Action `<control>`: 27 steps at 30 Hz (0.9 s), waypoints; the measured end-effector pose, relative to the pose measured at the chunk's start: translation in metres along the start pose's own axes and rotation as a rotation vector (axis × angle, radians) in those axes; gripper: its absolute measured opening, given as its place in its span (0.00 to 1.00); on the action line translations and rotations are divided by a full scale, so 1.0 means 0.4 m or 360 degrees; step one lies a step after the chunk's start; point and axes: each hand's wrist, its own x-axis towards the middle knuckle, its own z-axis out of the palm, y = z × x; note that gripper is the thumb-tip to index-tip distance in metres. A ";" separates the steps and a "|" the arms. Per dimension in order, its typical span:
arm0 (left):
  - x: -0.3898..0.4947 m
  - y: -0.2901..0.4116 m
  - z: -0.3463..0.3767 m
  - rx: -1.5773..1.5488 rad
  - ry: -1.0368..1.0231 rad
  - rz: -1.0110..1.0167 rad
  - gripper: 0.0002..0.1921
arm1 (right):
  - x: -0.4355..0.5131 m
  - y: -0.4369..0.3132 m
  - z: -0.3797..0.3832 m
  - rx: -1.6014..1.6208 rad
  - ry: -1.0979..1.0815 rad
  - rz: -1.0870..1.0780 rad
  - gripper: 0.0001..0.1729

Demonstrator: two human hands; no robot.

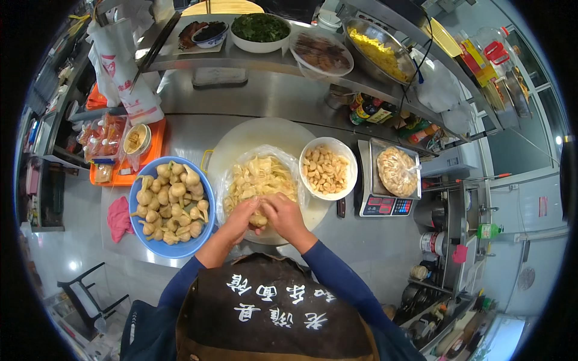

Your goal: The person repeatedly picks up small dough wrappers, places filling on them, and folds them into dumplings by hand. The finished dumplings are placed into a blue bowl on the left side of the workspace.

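Note:
Between my two hands I grip a garlic bulb (pixel 258 219), partly hidden by the fingers. My left hand (pixel 242 215) holds it from one side, and my right hand (pixel 283 214) pinches at its top. Just beyond them, a clear plastic bag (pixel 220 194) lies spread with a heap of pale garlic skins (pixel 259 173) in it. It rests on a round white cutting board (pixel 271 128). To the left, whole garlic bulbs (pixel 174 194) fill a blue basin (pixel 135 216). Peeled garlic cloves (pixel 326 169) sit in a white bowl (pixel 353 173) at the right.
A knife handle (pixel 341 208) shows beside the bowl. On a digital scale (pixel 366 198) lies a tied bag of cloves (pixel 397 171). Left are an orange tray (pixel 156 140) and a pink cloth (pixel 119 219). Overhead, a steel shelf (pixel 271 61) carries several food bowls.

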 end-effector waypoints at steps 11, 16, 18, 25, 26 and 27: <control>0.028 -0.050 -0.010 0.0919 0.0457 0.0572 0.10 | -0.090 0.020 0.074 0.0863 -0.0211 0.1103 0.19; 0.020 -0.040 0.000 0.0889 0.0431 0.0442 0.10 | -0.080 0.004 0.085 0.0283 0.0014 0.0568 0.19; 0.021 -0.036 -0.008 0.0767 0.0412 0.0349 0.11 | -0.078 -0.005 0.081 0.0202 0.0002 0.0529 0.19; -0.020 0.057 0.003 0.0182 0.0109 -0.0073 0.10 | -0.075 0.010 0.047 0.0395 -0.0210 0.0415 0.18; -0.019 0.051 -0.009 0.0041 0.0013 -0.0075 0.10 | -0.071 0.013 0.036 0.0471 -0.0276 0.0411 0.18; -0.016 0.047 -0.020 -0.0098 -0.0078 -0.0072 0.11 | -0.065 0.017 0.027 0.0616 -0.0359 0.0471 0.19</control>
